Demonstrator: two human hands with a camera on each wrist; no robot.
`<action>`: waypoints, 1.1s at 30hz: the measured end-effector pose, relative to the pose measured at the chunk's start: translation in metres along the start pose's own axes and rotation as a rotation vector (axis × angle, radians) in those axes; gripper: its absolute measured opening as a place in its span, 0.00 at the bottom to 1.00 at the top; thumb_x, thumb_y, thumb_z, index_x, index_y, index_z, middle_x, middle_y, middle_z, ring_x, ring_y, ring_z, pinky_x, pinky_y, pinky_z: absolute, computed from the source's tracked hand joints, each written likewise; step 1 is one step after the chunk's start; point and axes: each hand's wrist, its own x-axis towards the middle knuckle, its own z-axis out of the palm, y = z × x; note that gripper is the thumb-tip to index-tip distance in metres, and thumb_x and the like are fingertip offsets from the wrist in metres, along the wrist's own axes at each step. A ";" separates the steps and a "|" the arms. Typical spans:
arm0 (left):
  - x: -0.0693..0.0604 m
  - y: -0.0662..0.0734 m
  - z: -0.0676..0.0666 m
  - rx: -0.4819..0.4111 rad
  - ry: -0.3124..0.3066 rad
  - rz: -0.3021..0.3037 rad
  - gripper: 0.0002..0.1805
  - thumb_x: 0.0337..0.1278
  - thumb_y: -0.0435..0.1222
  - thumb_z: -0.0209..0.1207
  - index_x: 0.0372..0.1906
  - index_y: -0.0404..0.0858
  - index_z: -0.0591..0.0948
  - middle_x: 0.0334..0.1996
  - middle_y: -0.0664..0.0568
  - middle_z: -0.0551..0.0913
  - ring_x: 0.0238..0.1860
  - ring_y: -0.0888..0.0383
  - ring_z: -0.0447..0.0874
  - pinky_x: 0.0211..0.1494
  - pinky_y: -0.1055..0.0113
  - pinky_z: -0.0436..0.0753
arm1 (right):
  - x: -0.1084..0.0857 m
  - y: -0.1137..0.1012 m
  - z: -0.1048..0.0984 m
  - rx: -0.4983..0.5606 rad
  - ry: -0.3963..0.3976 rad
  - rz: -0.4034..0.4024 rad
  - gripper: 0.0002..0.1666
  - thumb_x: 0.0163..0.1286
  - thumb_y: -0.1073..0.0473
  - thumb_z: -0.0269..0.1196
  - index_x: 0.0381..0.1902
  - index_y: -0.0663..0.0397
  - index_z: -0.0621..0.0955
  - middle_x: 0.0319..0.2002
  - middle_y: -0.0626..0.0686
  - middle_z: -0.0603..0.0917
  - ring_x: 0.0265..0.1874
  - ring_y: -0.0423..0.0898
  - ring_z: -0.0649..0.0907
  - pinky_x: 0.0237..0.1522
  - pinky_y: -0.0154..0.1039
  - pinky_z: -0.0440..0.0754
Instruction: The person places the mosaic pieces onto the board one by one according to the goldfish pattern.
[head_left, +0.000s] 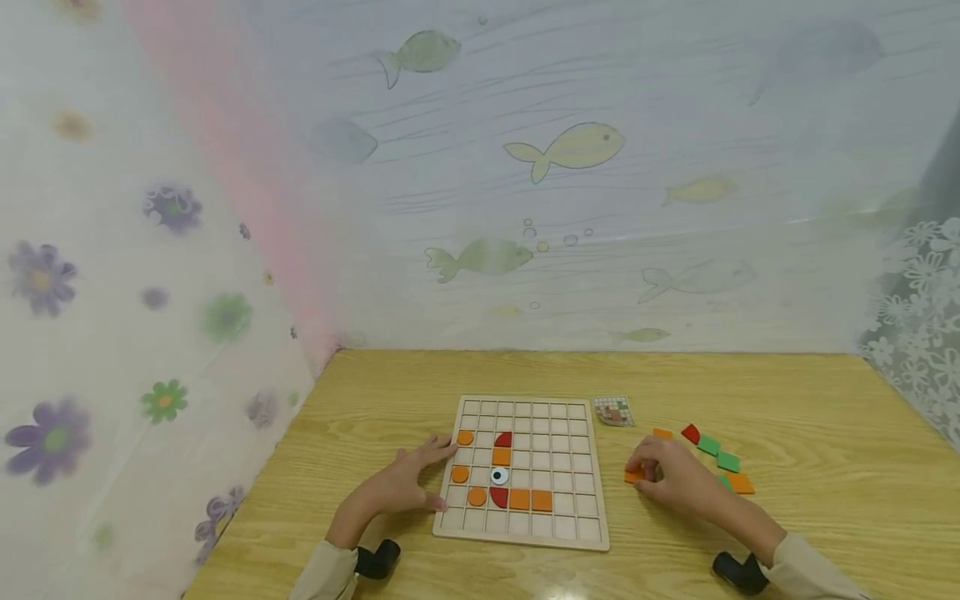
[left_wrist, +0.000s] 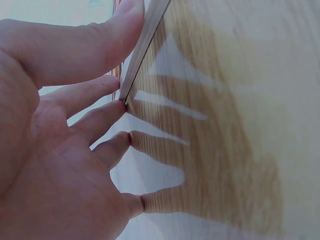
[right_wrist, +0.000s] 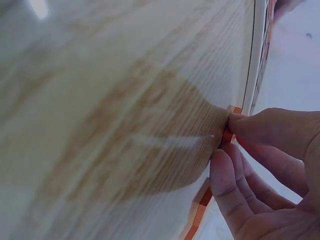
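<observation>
A wooden grid board lies on the table. On it sit several orange round tiles, orange squares, two red quarter-round tiles and a round eye tile. My left hand is at the board's left side, fingers spread; in the left wrist view the thumb touches the board's edge. To the right of the board, my right hand pinches an orange tile between thumb and fingers, low over the table. The right wrist view shows that tile partly covered by the fingertips.
Right of the board lie loose tiles: a red quarter-round, green pieces and orange ones. A small picture card rests by the board's top right corner. A fish-patterned curtain hangs behind the table.
</observation>
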 end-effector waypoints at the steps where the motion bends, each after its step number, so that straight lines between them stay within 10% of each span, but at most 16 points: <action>1: 0.000 0.000 0.000 -0.001 0.000 0.001 0.46 0.44 0.36 0.71 0.70 0.36 0.63 0.73 0.42 0.53 0.73 0.40 0.42 0.63 0.30 0.34 | 0.000 0.000 0.000 -0.002 0.001 0.002 0.09 0.53 0.71 0.68 0.32 0.55 0.83 0.31 0.46 0.77 0.22 0.36 0.72 0.22 0.31 0.74; 33: 0.000 0.000 0.000 0.024 0.003 -0.005 0.45 0.43 0.36 0.71 0.71 0.38 0.63 0.73 0.43 0.54 0.73 0.40 0.42 0.64 0.30 0.35 | 0.013 -0.022 0.001 -0.042 0.048 -0.076 0.10 0.51 0.72 0.64 0.30 0.54 0.83 0.30 0.45 0.78 0.24 0.36 0.73 0.22 0.31 0.74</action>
